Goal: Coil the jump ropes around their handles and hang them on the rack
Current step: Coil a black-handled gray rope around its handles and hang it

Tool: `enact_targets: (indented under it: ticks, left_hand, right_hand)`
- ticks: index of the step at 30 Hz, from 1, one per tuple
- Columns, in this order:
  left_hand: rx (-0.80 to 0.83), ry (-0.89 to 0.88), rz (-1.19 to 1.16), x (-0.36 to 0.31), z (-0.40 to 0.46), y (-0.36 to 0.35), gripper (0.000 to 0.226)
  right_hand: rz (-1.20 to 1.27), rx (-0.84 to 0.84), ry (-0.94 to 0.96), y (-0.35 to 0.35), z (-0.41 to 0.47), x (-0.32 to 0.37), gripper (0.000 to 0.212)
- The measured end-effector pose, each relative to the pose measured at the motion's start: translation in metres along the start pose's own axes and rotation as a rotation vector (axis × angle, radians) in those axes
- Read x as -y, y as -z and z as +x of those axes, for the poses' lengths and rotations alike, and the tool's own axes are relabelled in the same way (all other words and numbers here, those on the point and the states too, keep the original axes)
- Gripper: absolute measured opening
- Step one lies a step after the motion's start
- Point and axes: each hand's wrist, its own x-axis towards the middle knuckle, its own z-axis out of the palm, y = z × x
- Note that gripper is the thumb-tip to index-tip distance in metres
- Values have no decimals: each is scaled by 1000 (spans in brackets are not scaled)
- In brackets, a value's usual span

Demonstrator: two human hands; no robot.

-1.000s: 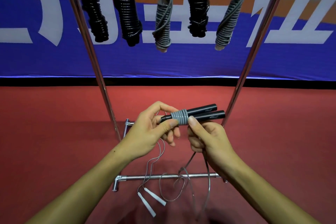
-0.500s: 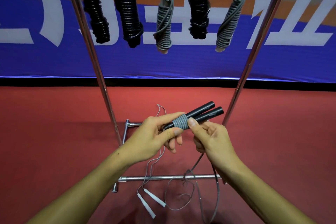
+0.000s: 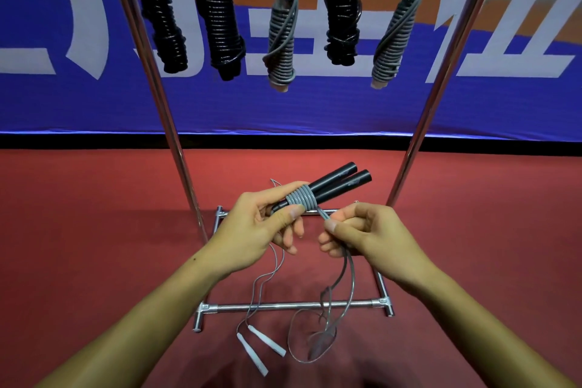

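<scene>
Head view, looking down past two forearms at a metal rack (image 3: 176, 148) standing on red floor (image 3: 78, 230). Left hand (image 3: 258, 224) grips a pair of black handles (image 3: 338, 181) held side by side, thumb pressed on a band of grey rope coils (image 3: 300, 198) wound around them near the hand; the free handle ends point up and to the right. Right hand (image 3: 365, 233) pinches the grey rope (image 3: 348, 274) between thumb and forefinger just below and right of the coils, the short stretch from coils to pinch looks taut. Remaining fingers of the right hand are curled in. From the right hand the loose rope drops down and piles in loops on the floor, crossing the rack's lower front bar (image 3: 293, 305).

A second, thinner rope with two white handles (image 3: 261, 346) lies on the floor in front of that bar, its cord (image 3: 267, 277) running up behind the left hand; the two white handles lie near each other, angled alike.

Five coiled ropes hang from the top of the rack, well above the hands: black bundle (image 3: 163, 19) far left, black bundle (image 3: 220, 19) next, grey bundle (image 3: 283, 28) in the middle, black bundle (image 3: 341, 9), grey bundle (image 3: 393, 31) on the right. How each attaches at the top is cut off by the frame edge. Behind the rack is a blue banner (image 3: 315, 104) with large white characters and an orange stripe.
</scene>
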Motion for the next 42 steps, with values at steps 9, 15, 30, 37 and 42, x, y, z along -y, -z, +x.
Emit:
enact_targets:
  ticks: [9, 15, 30, 37, 42]
  left_hand:
    - [-59, -24, 37, 3, 0, 0, 43]
    - [-103, -95, -59, -14, -2, 3, 44]
    - [-103, -7, -14, -3, -1, 7, 40]
    - [-102, 1, 105, 4, 1, 2, 41]
    - [-122, -12, 91, 2, 1, 3, 41]
  right_hand:
    - [-84, 19, 0, -3, 4, -13, 17]
    - [133, 52, 19, -13, 1, -8, 19]
    - [-66, 176, -19, 7, -1, 13, 22]
    - [-1015, -86, 274, 16, 0, -5, 18]
    - [-625, -223, 385, 8, 12, -19, 8]
